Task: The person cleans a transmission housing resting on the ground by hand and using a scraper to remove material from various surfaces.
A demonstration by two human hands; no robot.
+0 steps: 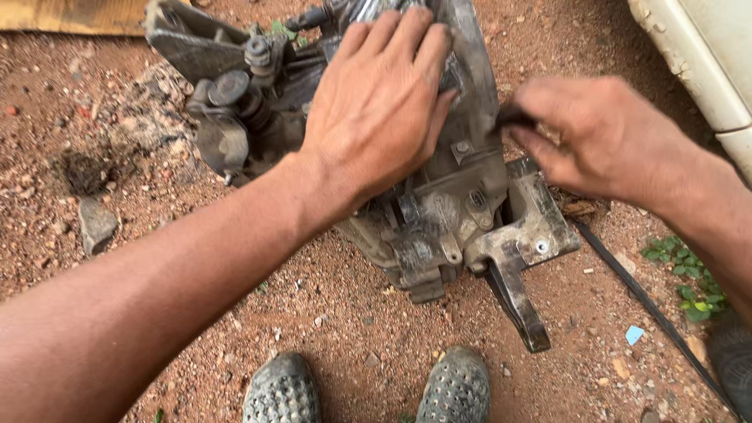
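Head view: left hand [376, 110] lies flat and loose on top of the gearbox [439, 211], fingers spread, grasping nothing. Right hand [603, 137], just beside it, pinches a small dark tool [513, 119] against the casing. Gearbox sits on red dirt [352, 329] above the shoes [368, 388]; looks heavy, rigid, greasy, best gripped by its bracket [533, 227].

Bare red gravel ground [345, 329] lies open at six o'clock; the grimy grey metal gearbox casing [439, 211] blocks twelve, a white panel [705, 55] two.

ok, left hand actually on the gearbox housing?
Touching. Head view shows the left hand spread palm-down on the dirty metal housing, fingers lying flat over its top.
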